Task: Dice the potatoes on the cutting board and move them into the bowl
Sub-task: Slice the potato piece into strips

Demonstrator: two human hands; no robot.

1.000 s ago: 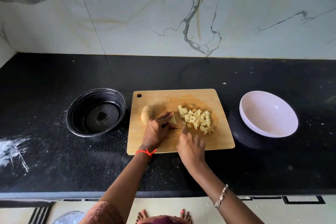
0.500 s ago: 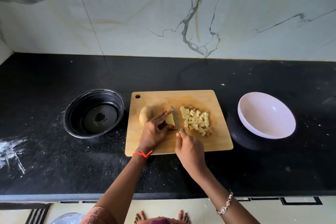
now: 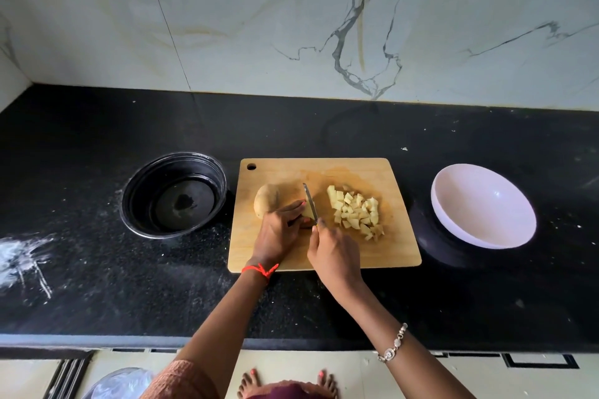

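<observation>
Potato first: brown-skinned potato (image 3: 270,201) lies left of centre on the rectangular light wooden cutting board (image 3: 400,253), pale cut face turned right. Holding it: left hand (image 3: 278,235), reaching in from the near side, fingers curled down over the cut end and pressing it to the board. Thin dark blade of the knife (image 3: 310,201) stands edge-down right against that cut face, tip pointing away from the person, close beside the left fingertips. Driving it: right hand (image 3: 334,253), closed round the handle, which is hidden inside the grip; one finger points up toward the blade. Hands sit side by side, nearly touching, the right one nearer the person. Pile of pale yellow potato cubes (image 3: 355,212) lies on the board just right of the blade, a narrow strip of bare wood between them, all of it on the board. Round white bowl (image 3: 483,207) sits on the black speckled stone counter (image 3: 97,285) right of the board, apart from it, tipped toward the board; dark round patch under its left side, can't tell shadow from stand. Round black pan (image 3: 175,194) sits on the counter just left of the board. Red thread (image 3: 261,270) on the left wrist, silver bracelet (image 3: 393,343) on the right. White powdery smear (image 3: 19,256) at the counter's far left. White marble wall with grey veins (image 3: 291,26) behind.
</observation>
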